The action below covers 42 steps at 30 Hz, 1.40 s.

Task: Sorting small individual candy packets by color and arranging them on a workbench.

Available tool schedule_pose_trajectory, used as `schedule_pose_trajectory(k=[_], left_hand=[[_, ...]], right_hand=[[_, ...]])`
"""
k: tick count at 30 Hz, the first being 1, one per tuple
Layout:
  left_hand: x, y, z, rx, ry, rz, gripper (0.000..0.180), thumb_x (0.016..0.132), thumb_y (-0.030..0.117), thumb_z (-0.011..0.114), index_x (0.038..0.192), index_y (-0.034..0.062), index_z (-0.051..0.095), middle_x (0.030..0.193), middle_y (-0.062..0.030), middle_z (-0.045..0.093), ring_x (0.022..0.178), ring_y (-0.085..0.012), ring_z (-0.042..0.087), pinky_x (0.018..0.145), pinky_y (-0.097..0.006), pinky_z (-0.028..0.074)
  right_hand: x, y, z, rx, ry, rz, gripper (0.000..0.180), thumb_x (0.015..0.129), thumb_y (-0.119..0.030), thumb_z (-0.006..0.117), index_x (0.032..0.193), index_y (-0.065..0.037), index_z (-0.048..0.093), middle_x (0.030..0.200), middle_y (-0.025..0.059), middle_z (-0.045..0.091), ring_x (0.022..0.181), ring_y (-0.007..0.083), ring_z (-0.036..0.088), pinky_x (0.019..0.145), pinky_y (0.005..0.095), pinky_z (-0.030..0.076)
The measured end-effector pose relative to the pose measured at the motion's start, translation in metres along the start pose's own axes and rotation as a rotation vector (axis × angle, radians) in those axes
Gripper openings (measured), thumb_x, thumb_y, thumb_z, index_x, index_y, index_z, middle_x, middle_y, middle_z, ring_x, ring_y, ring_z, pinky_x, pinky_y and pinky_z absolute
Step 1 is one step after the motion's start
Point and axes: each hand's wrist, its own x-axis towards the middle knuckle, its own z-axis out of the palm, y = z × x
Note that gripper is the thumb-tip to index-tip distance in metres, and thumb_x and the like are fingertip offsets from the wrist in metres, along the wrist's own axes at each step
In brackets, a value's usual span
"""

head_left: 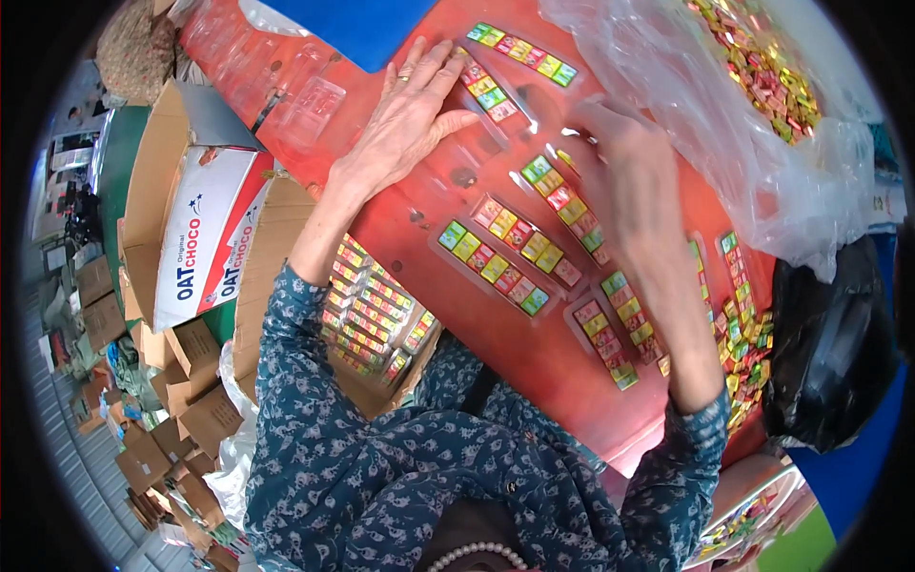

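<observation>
Red desk (534,357) fills our view, with filled clear trays of coloured candies across it. Our left hand (405,119) presses flat, fingers (429,67) spread, on a candy tray (486,91) at the far side. Our right hand (620,153), blurred, hovers near another tray (562,205); we cannot tell its fingers' state.

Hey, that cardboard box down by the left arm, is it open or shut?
Open. The cardboard box has its flaps spread apart, and stacked rows of colourful candy strips show inside it, beside the left forearm.
</observation>
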Motion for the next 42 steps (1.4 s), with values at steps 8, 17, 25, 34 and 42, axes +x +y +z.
schedule_pose_trajectory(k=[8,17,25,34,42], left_hand=[[0.002,0.005,0.012,0.077,-0.05,0.157,0.059,0.098,0.036,0.055,0.147,0.0073,0.042,0.156,-0.0177,0.034,0.146,-0.0339,0.028,0.118,-0.043,0.026],[0.001,0.008,0.021,0.154,-0.175,0.082,0.062,0.101,0.041,0.046,0.154,0.0129,0.03,0.161,-0.0109,0.024,0.15,-0.0282,0.02,0.119,-0.053,0.018],[0.004,-0.017,0.032,0.071,-0.134,0.013,0.059,0.102,0.038,0.048,0.148,0.0016,0.038,0.155,-0.0176,0.034,0.144,-0.0319,0.03,0.118,-0.041,0.026],[0.011,-0.023,0.021,-0.1,0.074,0.057,0.042,0.095,0.027,0.06,0.126,-0.0015,0.056,0.125,-0.0202,0.059,0.118,-0.0355,0.055,0.101,-0.042,0.042],[0.0,-0.022,0.012,-0.143,0.147,-0.041,0.052,0.093,0.031,0.065,0.13,-0.0025,0.053,0.132,-0.0208,0.055,0.131,-0.0395,0.045,0.112,-0.046,0.034]], right_hand=[[-0.136,0.013,-0.13,-0.082,0.064,0.51,0.012,0.087,-0.001,0.069,0.097,0.006,0.065,0.083,0.0061,0.062,0.074,0.0107,0.057,0.068,0.024,0.046],[-0.292,0.003,-0.161,-0.218,0.25,1.021,0.017,0.081,0.001,0.071,0.098,0.002,0.068,0.086,0.0122,0.068,0.076,0.0211,0.067,0.071,0.0304,0.051],[-0.315,0.01,-0.128,-0.281,0.18,0.958,0.031,0.076,0.003,0.071,0.106,0.001,0.065,0.092,0.0161,0.062,0.082,0.032,0.064,0.073,0.0383,0.05],[-0.314,0.017,-0.129,-0.314,0.036,0.832,0.039,0.077,0.0,0.074,0.115,-0.001,0.066,0.105,0.0148,0.065,0.09,0.0296,0.063,0.08,0.0371,0.051],[-0.265,-0.007,-0.138,-0.104,0.09,0.975,0.026,0.076,0.003,0.071,0.1,0.003,0.063,0.085,0.011,0.058,0.068,0.0214,0.054,0.067,0.0342,0.046]])
